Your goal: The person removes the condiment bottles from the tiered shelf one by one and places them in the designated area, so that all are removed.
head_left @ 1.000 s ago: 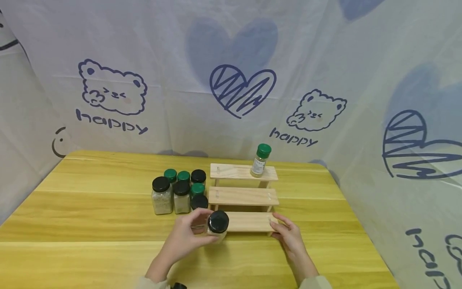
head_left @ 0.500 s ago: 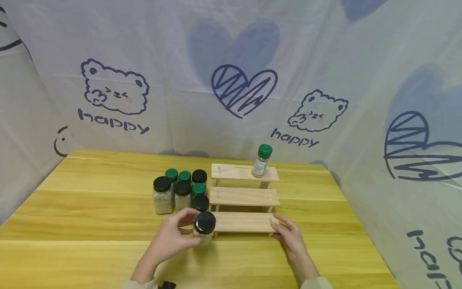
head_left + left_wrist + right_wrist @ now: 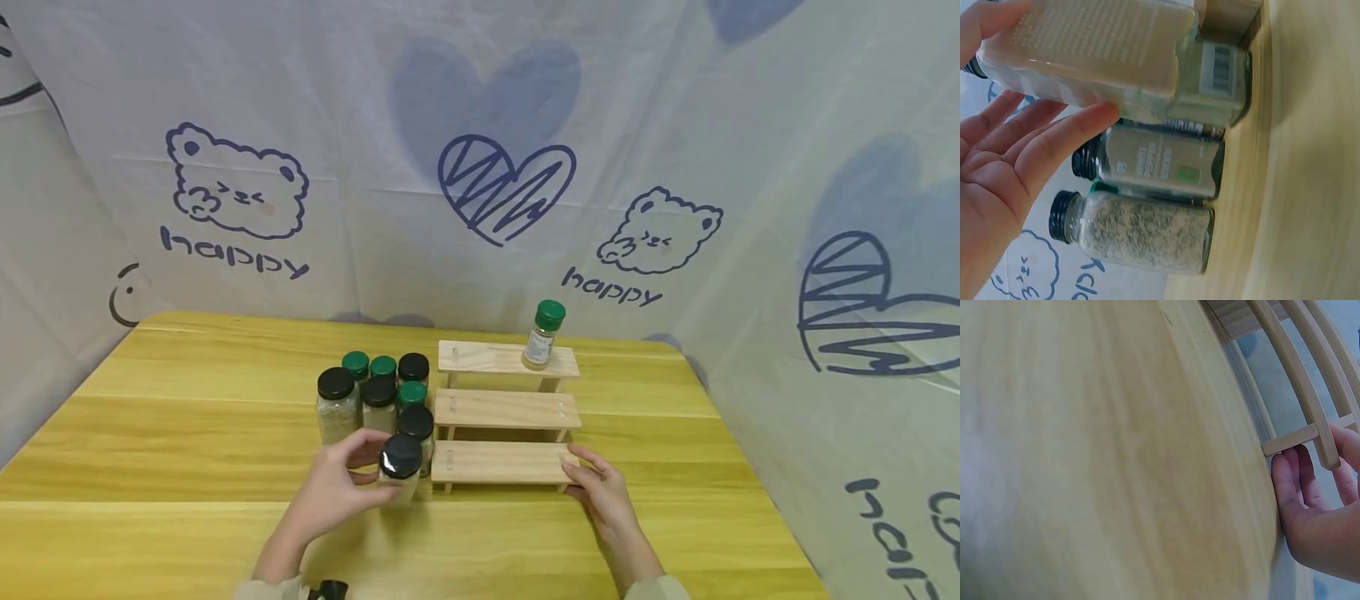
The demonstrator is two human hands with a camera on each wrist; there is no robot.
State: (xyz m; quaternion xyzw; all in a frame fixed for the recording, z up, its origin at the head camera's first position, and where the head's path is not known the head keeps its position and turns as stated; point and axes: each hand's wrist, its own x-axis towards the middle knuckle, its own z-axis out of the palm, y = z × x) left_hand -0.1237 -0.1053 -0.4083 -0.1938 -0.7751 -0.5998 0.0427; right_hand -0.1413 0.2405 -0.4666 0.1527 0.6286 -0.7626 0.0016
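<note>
Between the thumb and fingers of my left hand (image 3: 330,492) is a glass spice jar (image 3: 400,468) with a black lid, held in front of the other jars. The left wrist view shows the back of its printed label, with the jar (image 3: 1091,47) overlapping another behind it. My right hand (image 3: 606,493) grips the right end of the lowest step of a three-tier wooden rack (image 3: 502,461). Close up in the right wrist view, the fingers (image 3: 1291,478) are at the rack's short leg. One green-capped shaker (image 3: 542,337) stands on the top tier, toward the right.
Left of the rack several jars stand grouped, some with green caps (image 3: 356,364), others with black lids (image 3: 335,383). One large jar (image 3: 1147,231) holds a speckled, coarse filling. The wooden table (image 3: 187,467) ends at a printed cloth backdrop (image 3: 360,100).
My left hand has carried the black-lidded jar leftward, from the front of the lowest tier's left end to the front of the jar group. The right hand has kept its place on the rack.
</note>
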